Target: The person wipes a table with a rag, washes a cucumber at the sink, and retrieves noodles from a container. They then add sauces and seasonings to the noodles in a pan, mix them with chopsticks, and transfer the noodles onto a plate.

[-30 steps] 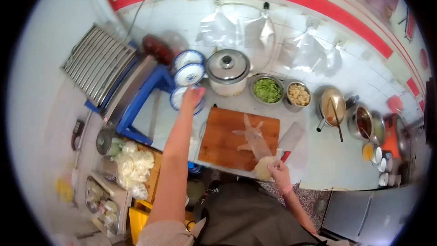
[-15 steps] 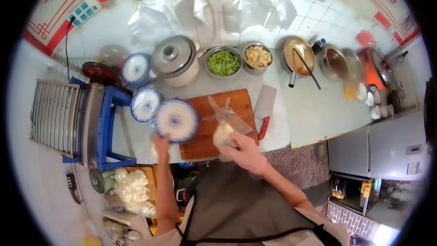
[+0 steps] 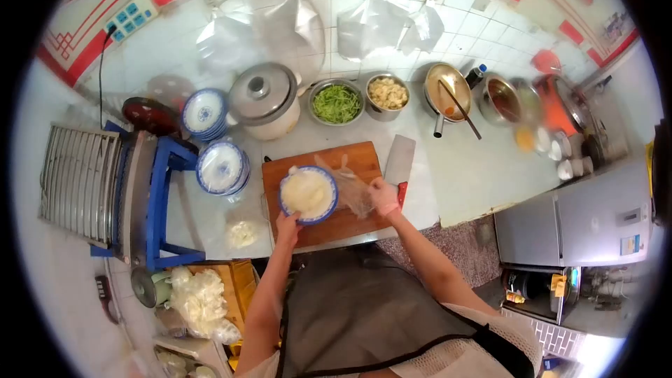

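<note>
My left hand (image 3: 287, 229) grips the near rim of a blue-rimmed white plate (image 3: 327, 199), held over the wooden cutting board (image 3: 280, 164). On the plate lies a pale, creamy-white mass of food (image 3: 306, 191) whose kind I cannot make out. To its right, my right hand (image 3: 383, 197) is closed on a clear plastic bag (image 3: 355, 192), which hangs crumpled over the board beside the plate. A cleaver (image 3: 400, 161) with a red handle rests at the board's right edge, close to my right hand.
Two stacks of blue-rimmed plates (image 3: 221, 168) stand at left, near a lidded pot (image 3: 262, 101). Behind the board are bowls of green vegetable strips (image 3: 337, 103) and pale chunks (image 3: 387, 94). A pan (image 3: 448, 91) sits to the right. A small bag (image 3: 241, 234) lies near the front edge.
My left hand has brought the plate rightward over the board. The pale food, earlier in the bag in my right hand, now lies on the plate. My right hand has shifted slightly right and up.
</note>
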### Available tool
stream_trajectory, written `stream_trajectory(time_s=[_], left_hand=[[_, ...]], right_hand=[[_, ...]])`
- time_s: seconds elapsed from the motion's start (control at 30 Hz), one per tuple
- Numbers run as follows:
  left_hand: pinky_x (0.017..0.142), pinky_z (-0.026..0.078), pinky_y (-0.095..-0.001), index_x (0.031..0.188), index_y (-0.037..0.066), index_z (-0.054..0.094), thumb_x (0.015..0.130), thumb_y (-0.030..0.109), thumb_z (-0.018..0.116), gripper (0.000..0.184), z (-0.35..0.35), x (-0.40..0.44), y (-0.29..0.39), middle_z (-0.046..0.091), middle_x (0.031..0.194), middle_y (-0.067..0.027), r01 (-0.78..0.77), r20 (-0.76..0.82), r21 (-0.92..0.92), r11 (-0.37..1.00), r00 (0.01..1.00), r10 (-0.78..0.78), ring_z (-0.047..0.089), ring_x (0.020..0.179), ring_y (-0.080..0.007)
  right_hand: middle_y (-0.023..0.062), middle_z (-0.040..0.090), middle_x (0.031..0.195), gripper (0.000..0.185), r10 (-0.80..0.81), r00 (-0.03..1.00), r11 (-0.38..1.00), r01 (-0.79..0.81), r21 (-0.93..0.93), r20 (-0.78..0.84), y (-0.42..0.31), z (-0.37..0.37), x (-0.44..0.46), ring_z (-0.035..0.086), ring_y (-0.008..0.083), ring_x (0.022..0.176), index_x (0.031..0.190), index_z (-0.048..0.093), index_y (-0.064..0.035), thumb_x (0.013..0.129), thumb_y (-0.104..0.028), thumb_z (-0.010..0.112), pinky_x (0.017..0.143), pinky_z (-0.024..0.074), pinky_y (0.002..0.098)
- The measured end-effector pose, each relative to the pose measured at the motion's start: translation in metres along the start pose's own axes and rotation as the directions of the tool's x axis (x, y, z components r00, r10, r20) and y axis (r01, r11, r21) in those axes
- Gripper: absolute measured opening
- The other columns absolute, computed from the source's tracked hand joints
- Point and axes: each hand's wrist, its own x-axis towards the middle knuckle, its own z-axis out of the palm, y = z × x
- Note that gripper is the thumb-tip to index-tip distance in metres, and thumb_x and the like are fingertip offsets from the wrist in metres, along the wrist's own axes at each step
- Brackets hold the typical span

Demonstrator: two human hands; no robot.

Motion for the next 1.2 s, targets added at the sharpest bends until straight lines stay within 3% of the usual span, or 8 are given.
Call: stream_trajectory(time_s=[0.23,0.43,0.6,0.73,0.83,0.97,1.03,1.2], left_hand=[[0.084,0.052,-0.0418,0.128,-0.003,0.043,0.086,0.005,0.061,0.047,0.009,0.008,-0.001,0.055,0.12,-0.0161,0.159,-0.031,0.103,0.982,0.987,-0.157,0.058,0.106,-0.0278],[0.094,0.045,-0.0363,0.135,-0.002,0.036,0.083,0.025,0.07,0.068,0.013,-0.028,0.018,0.048,0.128,-0.0178,-0.403,0.031,0.466,0.788,0.897,0.441,0.051,0.115,-0.0252],[0.095,0.043,-0.0325,0.125,0.006,0.053,0.092,0.024,0.054,0.038,0.062,-0.088,0.124,0.062,0.111,-0.0105,-0.236,0.393,-0.153,0.96,0.876,0.278,0.05,0.113,-0.0166],[0.095,0.042,-0.0365,0.117,0.003,0.055,0.095,0.02,0.047,0.029,-0.03,-0.123,0.267,0.059,0.113,-0.013,-0.467,0.207,0.87,-0.158,0.055,0.977,0.054,0.106,-0.0248],[0.103,0.035,-0.0413,0.137,-0.001,0.037,0.092,0.025,0.058,0.056,-0.13,-0.163,0.418,0.047,0.133,-0.0227,-0.273,0.179,0.926,-0.262,-0.296,0.938,0.045,0.123,-0.0352],[0.103,0.035,-0.0459,0.137,0.0,0.039,0.08,0.048,0.068,0.079,-0.233,-0.176,0.501,0.046,0.133,-0.0237,0.618,-0.366,0.75,0.237,0.089,0.926,0.044,0.122,-0.0398],[0.101,0.038,-0.0439,0.133,0.0,0.044,0.086,0.043,0.063,0.066,-0.23,-0.166,0.465,0.05,0.128,-0.0229,0.317,0.277,0.939,-0.134,-0.464,0.841,0.047,0.118,-0.0364],[0.107,0.032,-0.043,0.13,0.0,0.047,0.085,0.026,0.065,0.055,-0.089,-0.028,0.169,0.049,0.132,-0.0186,-0.351,0.244,0.936,-0.037,0.57,0.785,0.042,0.126,-0.0326]], right_hand=[[0.0224,0.06,0.106,0.034,-0.549,0.799,0.756,0.6,-0.262,0.248,-0.033,-0.008,-0.031,0.057,0.0385,0.098,0.108,0.061,-0.0057,0.081,-0.027,0.063,0.084,0.0455,0.0429],[0.0048,0.061,0.074,0.017,0.213,0.975,0.794,-0.136,0.593,-0.061,-0.01,0.002,0.012,0.055,0.0132,0.065,0.093,0.061,0.0025,0.079,-0.007,0.063,0.061,0.0467,0.0261],[0.0144,0.058,0.109,0.025,-0.603,0.761,0.753,0.442,0.487,0.241,-0.238,0.008,-0.092,0.058,0.0264,0.09,0.108,0.057,-0.0031,0.084,-0.009,0.058,0.08,0.0476,0.0356],[0.0162,0.06,0.102,0.029,-0.785,0.599,0.591,0.651,0.476,0.155,-0.277,-0.002,-0.113,0.061,0.0271,0.085,0.114,0.054,-0.004,0.086,-0.006,0.058,0.073,0.0493,0.0333],[0.009,0.058,0.097,0.029,-0.738,0.668,0.631,0.634,0.446,0.094,-0.23,-0.01,-0.1,0.057,0.0206,0.084,0.115,0.054,-0.0031,0.086,-0.004,0.058,0.077,0.0469,0.0298],[0.0133,0.062,0.1,0.026,-0.482,0.849,0.873,0.443,0.205,0.215,-0.111,-0.012,-0.091,0.061,0.0278,0.09,0.112,0.058,-0.0044,0.088,-0.014,0.056,0.081,0.0479,0.035],[0.0139,0.063,0.102,0.026,-0.22,0.951,0.968,0.184,0.173,0.216,-0.034,-0.02,-0.099,0.061,0.0282,0.093,0.11,0.061,-0.003,0.086,-0.015,0.057,0.084,0.0477,0.0337],[0.0148,0.063,0.107,0.027,0.005,0.977,0.972,-0.055,0.228,0.213,0.002,-0.042,-0.109,0.06,0.0279,0.099,0.107,0.062,-0.0021,0.086,-0.017,0.057,0.086,0.0471,0.0329]])
